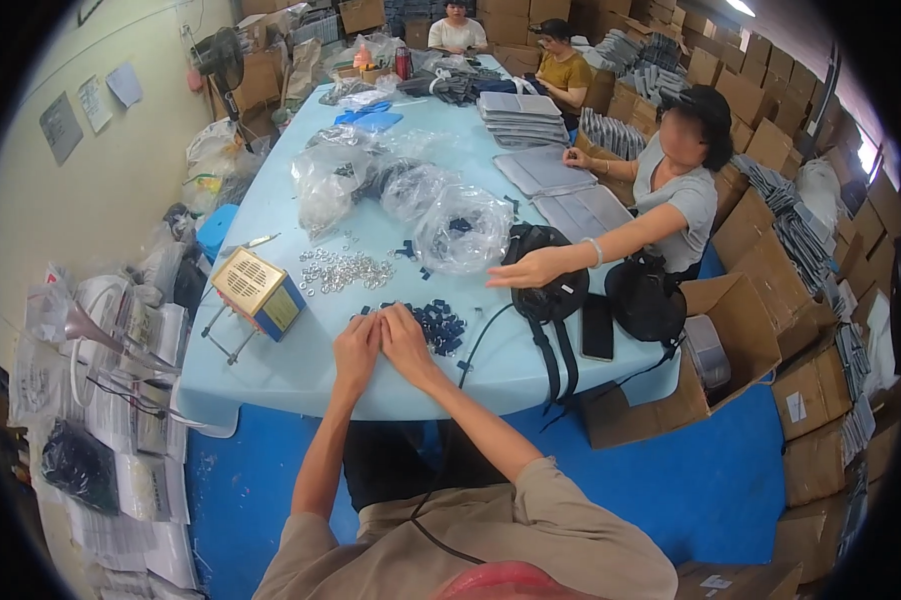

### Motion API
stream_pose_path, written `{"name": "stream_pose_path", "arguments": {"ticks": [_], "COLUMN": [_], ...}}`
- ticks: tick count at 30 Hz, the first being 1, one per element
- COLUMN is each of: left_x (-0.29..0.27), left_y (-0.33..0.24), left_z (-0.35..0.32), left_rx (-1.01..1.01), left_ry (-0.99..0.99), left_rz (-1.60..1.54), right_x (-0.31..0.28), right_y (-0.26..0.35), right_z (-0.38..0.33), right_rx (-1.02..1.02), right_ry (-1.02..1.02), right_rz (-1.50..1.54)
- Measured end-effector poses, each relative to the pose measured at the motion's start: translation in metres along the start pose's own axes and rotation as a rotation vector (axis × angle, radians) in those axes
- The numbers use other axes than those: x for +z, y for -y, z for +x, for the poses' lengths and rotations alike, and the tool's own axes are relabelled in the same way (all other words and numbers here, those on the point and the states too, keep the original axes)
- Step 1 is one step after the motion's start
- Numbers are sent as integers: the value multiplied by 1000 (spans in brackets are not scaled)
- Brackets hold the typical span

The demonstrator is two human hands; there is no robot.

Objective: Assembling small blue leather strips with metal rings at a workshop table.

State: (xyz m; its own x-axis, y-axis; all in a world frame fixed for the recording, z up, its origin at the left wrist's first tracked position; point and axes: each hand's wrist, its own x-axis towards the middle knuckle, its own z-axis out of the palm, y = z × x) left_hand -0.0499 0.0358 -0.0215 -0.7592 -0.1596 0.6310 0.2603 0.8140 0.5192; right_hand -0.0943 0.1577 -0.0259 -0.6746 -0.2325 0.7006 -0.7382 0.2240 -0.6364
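Dark blue pieces [443, 328]: in a loose pile at the centre of the frame, just right of the hands, with a few more behind the fingertips.
Handling of the pieces: probably very light, soft and bendy like cloth, hard to break; best pinched by an edge between thumb and fingertip, as they overlap and may come up in clumps.
Look of the pieces: small, short, flat tabs, deep navy, lying at mixed angles; finer detail is too small to tell.
Metal rings [346, 272]: scattered above the hands, silvery and shiny, small and open in the middle; likely hard, stiff and a little slippery, easiest picked up by the rim.
Left hand [355, 348]: fingers bent, tips meeting the other hand's at the frame's centre.
Right hand [403, 340]: thumb and fingers drawn together beside the pile.
Grip: both hands look closed in a pinch, but whatever sits between the fingertips is hidden, so I cannot tell what they hold.
Table [516, 375]: pale blue, under pieces and rings alike.
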Motion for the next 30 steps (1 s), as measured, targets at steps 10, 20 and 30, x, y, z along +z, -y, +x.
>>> {"name": "stream_pose_path", "arguments": {"ticks": [10,20,30], "left_x": [2,-11,-13], "left_y": [0,1,6], "left_z": [4,2,-2], "left_rx": [-72,-144,-197], "left_ry": [-71,-52,-47], "left_rz": [-187,-320,-524], "right_x": [0,2,10], "right_y": [2,6,-9], "right_z": [6,4,-5], "right_rx": [60,94,271], "right_ry": [-55,-29,9], "right_rz": [24,-8,261]}}
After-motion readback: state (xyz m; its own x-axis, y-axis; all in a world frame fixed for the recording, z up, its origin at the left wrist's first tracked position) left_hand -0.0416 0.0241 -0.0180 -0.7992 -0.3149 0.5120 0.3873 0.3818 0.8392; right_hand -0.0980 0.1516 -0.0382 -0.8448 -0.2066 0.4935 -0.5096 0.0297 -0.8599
